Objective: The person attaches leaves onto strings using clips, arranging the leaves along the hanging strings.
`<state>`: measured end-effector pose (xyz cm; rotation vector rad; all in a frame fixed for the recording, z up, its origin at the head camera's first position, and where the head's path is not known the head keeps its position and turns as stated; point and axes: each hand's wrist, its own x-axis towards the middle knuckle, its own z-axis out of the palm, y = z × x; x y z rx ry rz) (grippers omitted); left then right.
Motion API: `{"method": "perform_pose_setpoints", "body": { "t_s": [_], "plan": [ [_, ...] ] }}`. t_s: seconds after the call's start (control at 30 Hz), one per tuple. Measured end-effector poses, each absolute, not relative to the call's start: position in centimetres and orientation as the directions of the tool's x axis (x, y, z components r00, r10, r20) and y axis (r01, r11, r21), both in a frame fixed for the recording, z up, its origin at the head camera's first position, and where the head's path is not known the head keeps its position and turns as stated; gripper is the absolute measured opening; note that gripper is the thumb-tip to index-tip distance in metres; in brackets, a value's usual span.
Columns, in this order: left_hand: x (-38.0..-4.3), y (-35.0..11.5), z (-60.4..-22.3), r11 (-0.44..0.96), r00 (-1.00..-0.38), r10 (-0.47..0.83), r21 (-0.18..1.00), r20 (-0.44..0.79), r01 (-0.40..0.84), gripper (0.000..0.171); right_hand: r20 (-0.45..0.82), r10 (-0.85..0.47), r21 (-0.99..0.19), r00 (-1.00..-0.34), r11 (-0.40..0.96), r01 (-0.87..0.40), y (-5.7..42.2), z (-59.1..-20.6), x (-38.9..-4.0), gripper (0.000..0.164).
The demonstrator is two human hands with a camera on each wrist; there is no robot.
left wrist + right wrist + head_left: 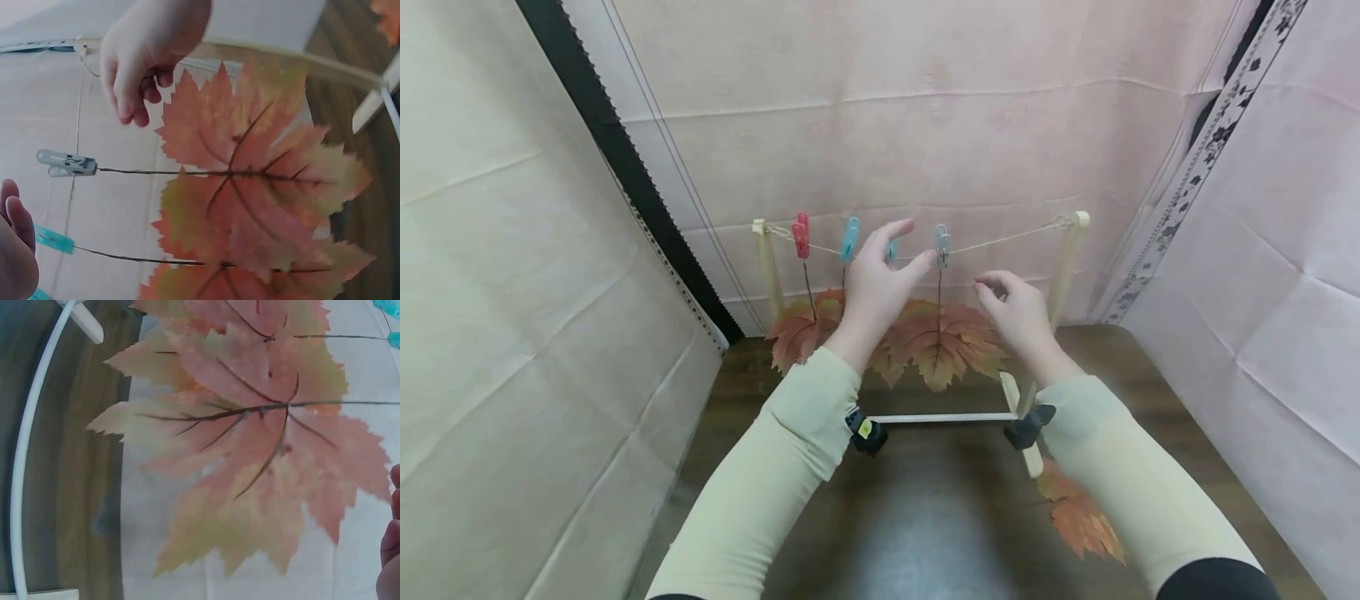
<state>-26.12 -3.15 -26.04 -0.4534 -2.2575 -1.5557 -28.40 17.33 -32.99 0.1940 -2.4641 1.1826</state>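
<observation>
My left hand [880,283] is raised at the string, fingers extended and thumb apart, holding nothing. Its thumb is close to a pale blue-grey clothespin [942,244], which clips the stem of an orange maple leaf [958,333] to the string [1000,242]. To the right of that leaf is my right hand [1018,312], its fingers loosely curled with nothing between them in the left wrist view. A teal clothespin [892,250] is partly hidden behind my left hand. Further left, a blue clothespin [849,239] and a red clothespin [801,235] hold more leaf stems.
Cream wooden posts, left [769,271] and right [1066,262], carry the string. A white rod [943,417] runs low across the frame to a wooden foot [1032,458]. Another maple leaf [1082,517] lies on the dark wooden table [910,517] beneath my right forearm. Pale cloth surrounds everything.
</observation>
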Motion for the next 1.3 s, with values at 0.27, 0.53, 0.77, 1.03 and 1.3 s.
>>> {"method": "perform_pose_setpoints", "body": {
  "t_s": [0.27, 0.53, 0.77, 1.03, 1.3],
  "plan": [
    [-25.5, -4.5, -28.8, 0.268, -0.912, 0.068, 0.873, 0.404, 0.407, 0.053, 0.435, 0.099, -0.726, -0.895, 0.626, -0.284, 19.0, -35.1, -27.3, 0.028],
    [-25.3, -5.6, -32.0, 0.296, -0.909, 0.095, 0.861, 0.405, 0.415, 0.050, 0.350, 0.149, -0.788, -0.925, 0.580, -0.205, 20.3, -38.1, -25.7, 0.034],
    [-24.8, -7.7, -35.9, 0.330, -0.930, 0.034, 0.874, 0.367, 0.357, 0.055, 0.270, 0.199, -0.844, -0.942, 0.519, -0.133, 19.9, -41.1, -25.0, 0.030],
    [-24.3, -10.2, -39.7, 0.332, -0.938, -0.003, 0.885, 0.347, 0.326, 0.053, 0.226, 0.211, -0.872, -0.951, 0.480, -0.101, 19.6, -43.5, -24.8, 0.029],
    [-23.7, -11.4, -41.9, 0.383, -0.947, -0.019, 0.877, 0.322, 0.291, 0.049, 0.187, 0.201, -0.870, -0.962, 0.489, -0.067, 20.6, -45.2, -23.9, 0.032]
  ]
}}
